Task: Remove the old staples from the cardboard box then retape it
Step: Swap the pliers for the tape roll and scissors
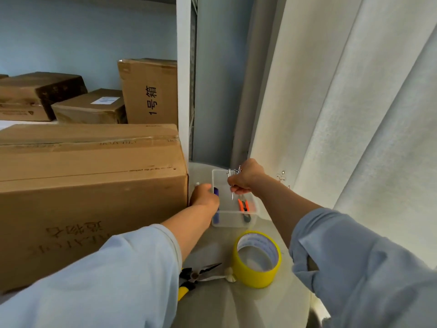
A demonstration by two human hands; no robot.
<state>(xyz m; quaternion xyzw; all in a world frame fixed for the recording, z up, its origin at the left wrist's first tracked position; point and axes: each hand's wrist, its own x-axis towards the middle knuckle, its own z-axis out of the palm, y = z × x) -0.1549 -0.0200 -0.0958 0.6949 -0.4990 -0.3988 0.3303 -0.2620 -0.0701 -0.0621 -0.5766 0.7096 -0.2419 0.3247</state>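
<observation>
Head view: looking down at a pale bench, big cardboard box (89, 185) sitting at the left side, its right face just beside a clear plastic tray (236, 221) near the back edge. Box top showing old clear tape across the flaps; staples not visible from here, prob too small to make out. Judging the box as stiff but dentable, likely awkward rather than heavy, best steadied by a flat palm on a face or gripped at a corner edge; flaps needing care so the board isn't torn while prying.

Right hand (246, 181) hovering over the tray's back end, fingers curled tight, pinching a small bunch of metal pins or nails (233, 183), points hanging down. Left hand (204, 195) reaching to the tray's left rim beside the box, fingers curled over the rim, seemingly steadying it, though contact partly hidden.

Inside tray: purple-handled tool (216, 204) and orange-handled cutters (244, 205). Nearer the front edge: yellow tape roll (257, 259), upright on its side, w/ yellow-handled pliers (196, 278) just left of it.
</observation>
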